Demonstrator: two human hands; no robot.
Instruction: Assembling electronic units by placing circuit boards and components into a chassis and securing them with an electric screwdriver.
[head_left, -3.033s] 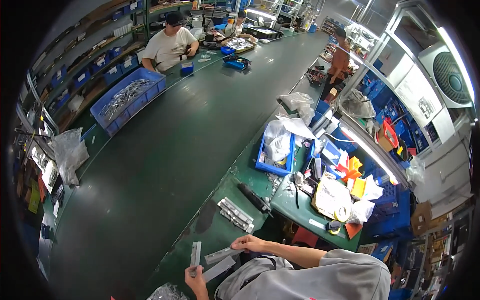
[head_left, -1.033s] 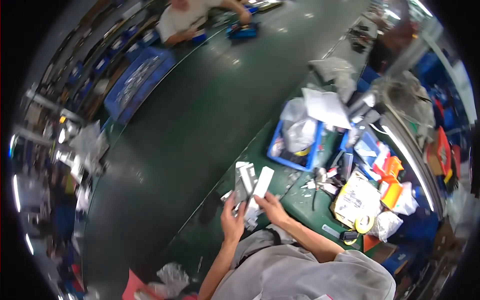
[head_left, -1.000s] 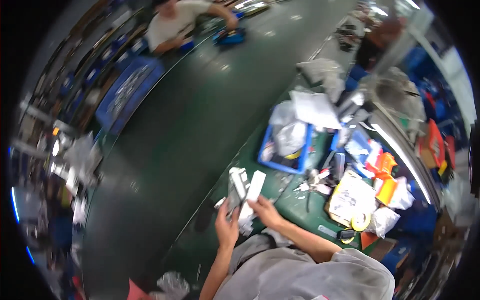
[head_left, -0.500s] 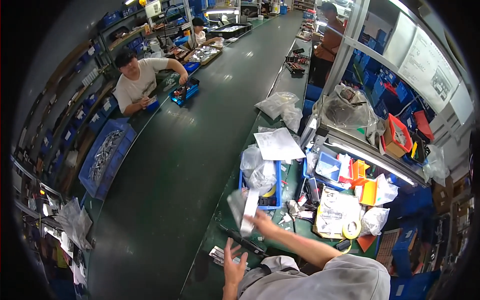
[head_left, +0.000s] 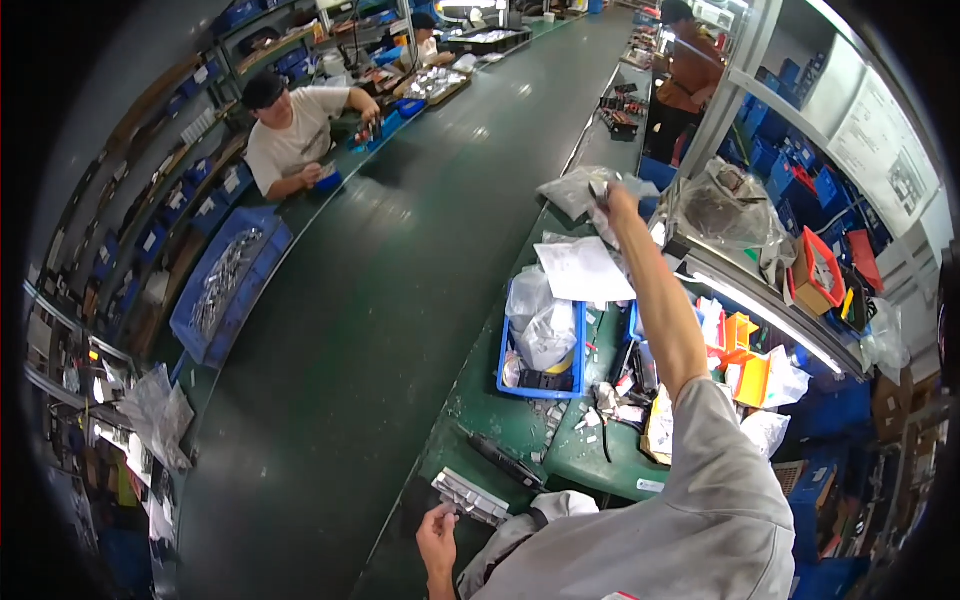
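Note:
My right arm stretches far forward along the bench. At its end my right hand (head_left: 620, 197) is closed over the clear plastic bags (head_left: 575, 192), with a small greyish piece at the fingers that I cannot make out. Close to my body, my left hand (head_left: 437, 540) has its fingers curled at the end of a ribbed silver metal part (head_left: 470, 496), which lies on the bench. Just beyond that part rests a long black handheld tool (head_left: 503, 462). My right sleeve and forearm cover part of the bench on the right.
Ahead stands a blue bin (head_left: 575, 375) with bagged items, a white paper sheet (head_left: 588, 270) beside its far end. Orange bins (head_left: 752, 380) sit under the lit shelf. Across the green belt (head_left: 330, 400), a person (head_left: 300, 135) works near a blue crate (head_left: 282, 240) of metal parts.
My right hand has gone from the near bench, where it held a pale flat piece, forward to the bags. My left hand's spread fingers have curled at the silver part. The view has shifted.

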